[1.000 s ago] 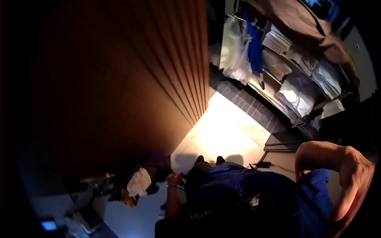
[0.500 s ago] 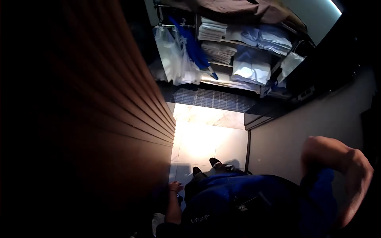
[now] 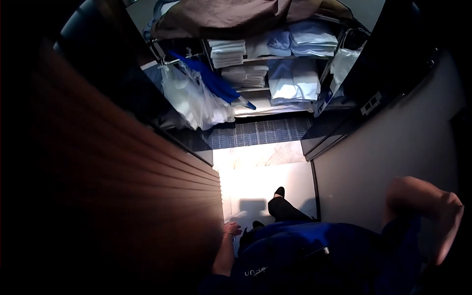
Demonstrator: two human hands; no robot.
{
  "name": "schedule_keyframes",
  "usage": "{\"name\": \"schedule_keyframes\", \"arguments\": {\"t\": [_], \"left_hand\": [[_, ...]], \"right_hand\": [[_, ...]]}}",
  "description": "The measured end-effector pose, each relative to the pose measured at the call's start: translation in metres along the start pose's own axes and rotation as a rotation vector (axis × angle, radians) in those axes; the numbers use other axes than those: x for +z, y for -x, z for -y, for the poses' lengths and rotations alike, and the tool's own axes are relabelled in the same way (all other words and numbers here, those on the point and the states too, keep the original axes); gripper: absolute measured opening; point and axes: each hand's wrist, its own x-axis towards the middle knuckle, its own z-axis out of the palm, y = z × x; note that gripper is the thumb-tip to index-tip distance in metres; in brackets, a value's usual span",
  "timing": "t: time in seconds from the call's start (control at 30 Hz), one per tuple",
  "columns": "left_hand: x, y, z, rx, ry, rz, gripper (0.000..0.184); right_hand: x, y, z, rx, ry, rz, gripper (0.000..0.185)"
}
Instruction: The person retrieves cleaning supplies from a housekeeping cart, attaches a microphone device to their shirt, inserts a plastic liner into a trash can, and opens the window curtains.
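My left hand [image 3: 233, 228] hangs low beside the ribbed brown wall panel [image 3: 182, 172], a thin band at its wrist. Its small, dimly lit fingers look loosely apart, and I make out nothing held in them. On the other side, my bent right arm [image 3: 423, 194] juts from a blue sleeve beside the pale wall [image 3: 373, 157]. The forearm folds back toward the dark lower right edge, and the right hand cannot be seen. Below me are my blue top [image 3: 314, 236] and one dark shoe [image 3: 280, 191] on the bright tiled floor [image 3: 300, 177].
A shelf cart ahead holds stacked white towels [image 3: 227, 53] and folded white linen [image 3: 293, 81]. Brown cloth [image 3: 226, 17] covers its top. Clear plastic bags [image 3: 187, 98] and a blue folded cloth or umbrella [image 3: 209, 78] hang at its left. Patterned carpet [image 3: 255, 132] lies beyond the threshold.
One leg has stepped forward toward the doorway. The cart has shifted left and slightly down in view, showing more of its left side. My left hand appears slightly farther right; my right arm stays bent.
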Motion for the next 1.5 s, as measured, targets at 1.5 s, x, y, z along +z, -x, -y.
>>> {"name": "schedule_keyframes", "arguments": {"t": [1.5], "left_hand": [[-0.025,-0.261,-0.568,0.184,0.309,0.036,0.016]], "right_hand": [[-0.613,0.275,-0.193,2.507,1.234,-0.782,0.020]]}}
